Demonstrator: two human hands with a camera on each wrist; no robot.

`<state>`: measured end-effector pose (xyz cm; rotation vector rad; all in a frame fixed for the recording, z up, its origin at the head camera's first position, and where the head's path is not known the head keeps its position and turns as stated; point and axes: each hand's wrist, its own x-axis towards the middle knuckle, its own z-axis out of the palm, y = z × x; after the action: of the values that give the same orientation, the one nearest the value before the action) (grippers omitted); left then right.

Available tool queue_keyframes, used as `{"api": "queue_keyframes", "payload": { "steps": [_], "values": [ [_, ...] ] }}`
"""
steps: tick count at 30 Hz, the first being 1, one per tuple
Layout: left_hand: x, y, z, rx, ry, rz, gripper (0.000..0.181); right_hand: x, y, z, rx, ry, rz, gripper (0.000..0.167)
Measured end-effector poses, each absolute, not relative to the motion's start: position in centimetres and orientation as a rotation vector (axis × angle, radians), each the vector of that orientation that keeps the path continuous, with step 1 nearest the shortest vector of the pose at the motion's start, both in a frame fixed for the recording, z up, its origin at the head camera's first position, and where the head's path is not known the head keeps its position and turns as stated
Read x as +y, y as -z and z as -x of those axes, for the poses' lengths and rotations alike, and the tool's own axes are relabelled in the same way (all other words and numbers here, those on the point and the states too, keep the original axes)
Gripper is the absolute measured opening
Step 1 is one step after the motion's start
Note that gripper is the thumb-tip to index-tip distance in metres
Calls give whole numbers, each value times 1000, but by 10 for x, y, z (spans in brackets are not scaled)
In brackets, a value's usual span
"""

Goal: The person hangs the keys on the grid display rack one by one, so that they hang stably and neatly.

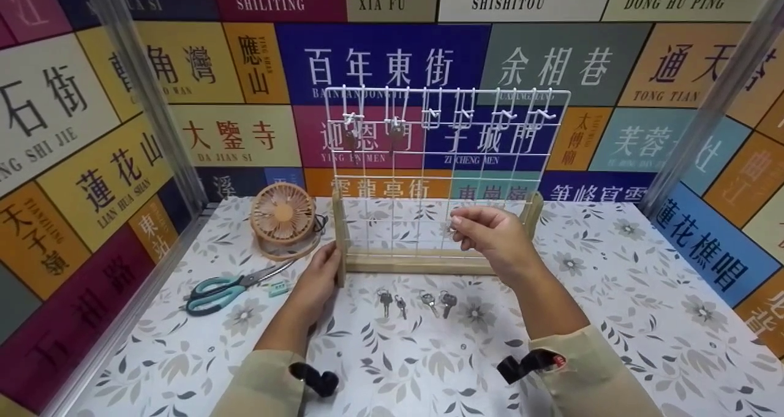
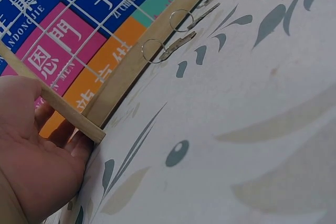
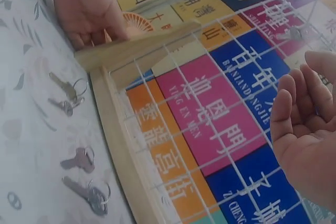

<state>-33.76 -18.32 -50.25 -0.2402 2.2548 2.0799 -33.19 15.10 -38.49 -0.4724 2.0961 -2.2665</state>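
My left hand (image 1: 320, 273) grips the wooden upright (image 2: 73, 116) at the left end of a white wire grid rack (image 1: 422, 177). In front of the grid is my right hand (image 1: 490, 230), fingers loosely bent. The right wrist view shows its palm, with nothing visible in it. White hooks (image 1: 503, 118) line the top of the rack. Keys hang from the two leftmost hooks, one key (image 1: 350, 138) at the far left and another key (image 1: 396, 129) beside it. On the table before the wooden base lie several keys with rings, among them one silver key (image 1: 448, 304).
Left of the rack stands an orange fan (image 1: 283, 212). Teal-handled scissors (image 1: 223, 291) lie in front of it, next to a small pale green item (image 1: 277, 288). The floral cloth (image 1: 429, 368) covers the table, with sign-printed walls (image 1: 392, 56) around it.
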Motion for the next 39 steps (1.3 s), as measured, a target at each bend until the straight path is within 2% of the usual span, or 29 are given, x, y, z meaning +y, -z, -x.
{"api": "queue_keyframes", "payload": {
  "steps": [5,10,16,28,33,39],
  "values": [
    [-182,504,338,2267,-2091,223,55,163,401,337,2087,2260,394,6],
    [-182,505,339,2277,-2082,220,55,170,417,342,2089,2221,349,15],
    [-183,504,339,2286,-2057,220,57,175,434,351,2115,2165,281,12],
    [-184,503,336,2288,-2035,264,57,179,466,363,2197,2001,149,30],
    [-185,503,336,2285,-2038,255,58,178,479,366,2206,1906,134,39],
    [-185,504,335,2291,-2042,239,56,177,492,366,2279,1711,198,38]
  ]
}}
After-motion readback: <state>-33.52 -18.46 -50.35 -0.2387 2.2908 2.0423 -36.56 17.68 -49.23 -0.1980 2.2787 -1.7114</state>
